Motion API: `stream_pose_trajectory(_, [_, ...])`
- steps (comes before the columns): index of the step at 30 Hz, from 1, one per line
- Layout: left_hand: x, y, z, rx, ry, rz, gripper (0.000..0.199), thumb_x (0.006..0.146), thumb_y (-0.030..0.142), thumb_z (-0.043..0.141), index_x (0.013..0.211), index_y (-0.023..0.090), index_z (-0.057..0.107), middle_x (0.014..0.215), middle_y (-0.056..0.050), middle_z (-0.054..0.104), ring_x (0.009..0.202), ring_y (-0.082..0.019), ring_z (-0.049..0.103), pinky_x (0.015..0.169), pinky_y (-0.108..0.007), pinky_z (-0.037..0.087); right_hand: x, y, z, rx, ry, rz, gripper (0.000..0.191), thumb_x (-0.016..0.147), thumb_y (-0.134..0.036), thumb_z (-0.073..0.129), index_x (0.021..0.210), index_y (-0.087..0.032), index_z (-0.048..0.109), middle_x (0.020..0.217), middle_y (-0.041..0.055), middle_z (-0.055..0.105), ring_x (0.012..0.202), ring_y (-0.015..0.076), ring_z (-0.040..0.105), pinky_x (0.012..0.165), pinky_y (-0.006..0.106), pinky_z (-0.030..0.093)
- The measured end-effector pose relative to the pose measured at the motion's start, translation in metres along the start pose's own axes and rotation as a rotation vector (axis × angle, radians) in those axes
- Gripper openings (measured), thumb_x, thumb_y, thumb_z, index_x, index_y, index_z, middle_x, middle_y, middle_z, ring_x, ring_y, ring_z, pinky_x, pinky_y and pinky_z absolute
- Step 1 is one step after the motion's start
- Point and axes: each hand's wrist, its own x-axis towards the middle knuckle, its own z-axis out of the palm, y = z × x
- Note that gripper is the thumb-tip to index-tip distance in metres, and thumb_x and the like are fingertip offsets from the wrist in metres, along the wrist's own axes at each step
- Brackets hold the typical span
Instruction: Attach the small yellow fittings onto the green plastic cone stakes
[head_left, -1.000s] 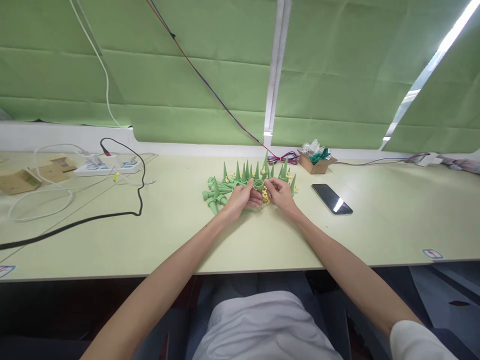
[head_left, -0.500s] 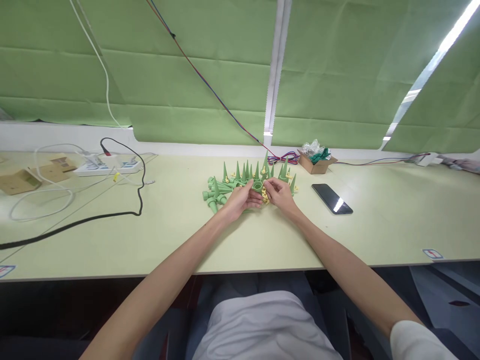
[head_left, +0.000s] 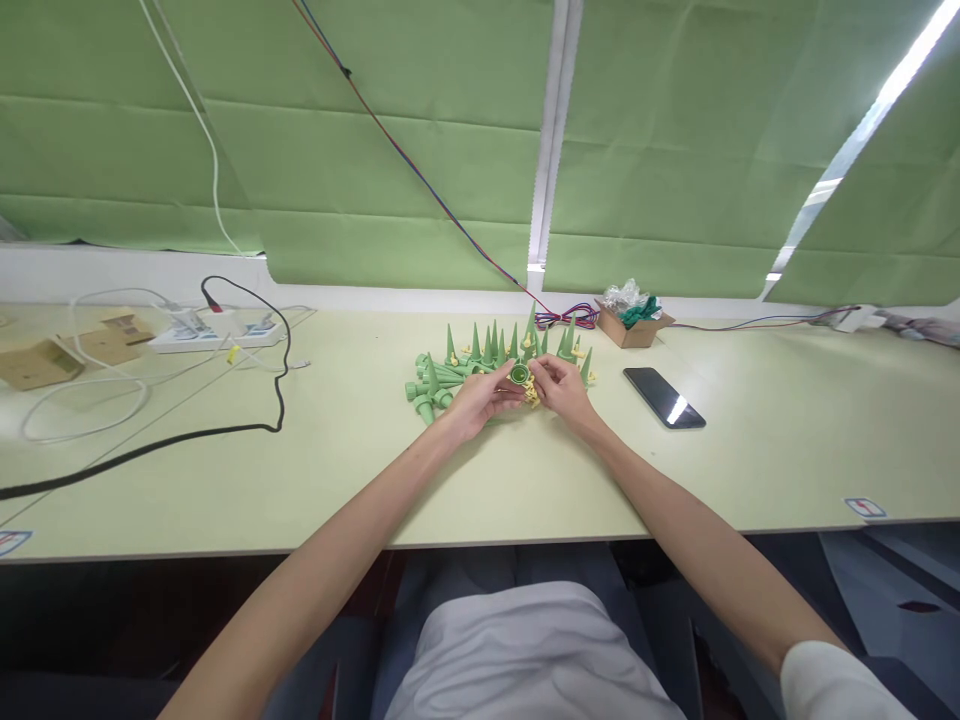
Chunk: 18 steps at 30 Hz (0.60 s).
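Note:
My left hand (head_left: 480,400) is closed around a green plastic watering spike (head_left: 519,374), whose round open end faces up toward me. At the spike's right side my right hand (head_left: 561,388) pinches with thumb and forefinger. What sits between those fingertips, if anything, is too small to tell. Several green cone-shaped spikes (head_left: 488,346) stand point-up behind my hands, some with small yellow valve pieces at the base. More spikes (head_left: 424,406) lie on their sides by my left hand. Loose yellow pieces (head_left: 532,392) show between my hands, partly hidden.
A black phone (head_left: 664,398) lies to the right on the pale table (head_left: 765,440). Behind it stands a small cardboard box (head_left: 634,334) with clear plastic and green material. On the left are a white power strip (head_left: 217,330), a black cable (head_left: 225,431) and cardboard scraps (head_left: 37,364).
The open end of the spike in my left hand has tipped more toward me and shifted slightly right. My right hand has moved very little.

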Motion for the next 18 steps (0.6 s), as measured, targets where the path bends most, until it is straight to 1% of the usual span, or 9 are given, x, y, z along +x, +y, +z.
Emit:
stream_pose_trajectory(5, [0.0008,0.0005,0.0001,-0.047,-0.009,-0.002,0.026,0.076,0.036,0.077,0.073,0.013,0.067,0.076,-0.009,0.069,0.074,-0.017,0.068,0.068,-0.028,0.058,0.0003,0.0017,-0.0002,0.022,0.003,0.024,0.041,0.083,-0.060,0.061,0.076,-0.020,0.056,0.050,-0.0063,0.041,0.042,0.0083,0.033,0.040,0.023,0.025])
stream_pose_trajectory(10, [0.0008,0.0001,-0.0014,-0.029,-0.062,0.013,0.022,0.072,0.031,0.080,0.079,0.012,0.072,0.080,-0.009,0.070,0.075,-0.016,0.068,0.066,-0.027,0.056,0.0008,0.0011,0.0000,0.036,0.004,0.026,0.041,0.083,-0.060,0.062,0.075,-0.020,0.056,0.048,-0.0067,0.040,0.041,0.0079,0.032,0.039,0.023,0.025])
stream_pose_trajectory(14, [0.0012,-0.0028,-0.0037,0.074,-0.105,0.048,0.029,0.066,0.037,0.084,0.075,0.011,0.073,0.078,-0.008,0.069,0.076,-0.017,0.068,0.063,-0.025,0.053,0.0009,0.0007,-0.0004,0.041,0.003,0.038,0.042,0.082,-0.061,0.062,0.074,-0.021,0.054,0.047,-0.0072,0.039,0.039,0.0080,0.032,0.039,0.024,0.025])
stream_pose_trajectory(18, [0.0001,-0.0045,-0.0037,0.183,-0.084,0.136,0.034,0.061,0.042,0.085,0.068,0.013,0.070,0.082,-0.007,0.068,0.075,-0.016,0.066,0.062,-0.026,0.053,0.0007,-0.0006,-0.0005,0.033,0.010,0.057,0.043,0.081,-0.062,0.063,0.072,-0.021,0.052,0.046,-0.0073,0.037,0.038,0.0083,0.032,0.038,0.024,0.024])
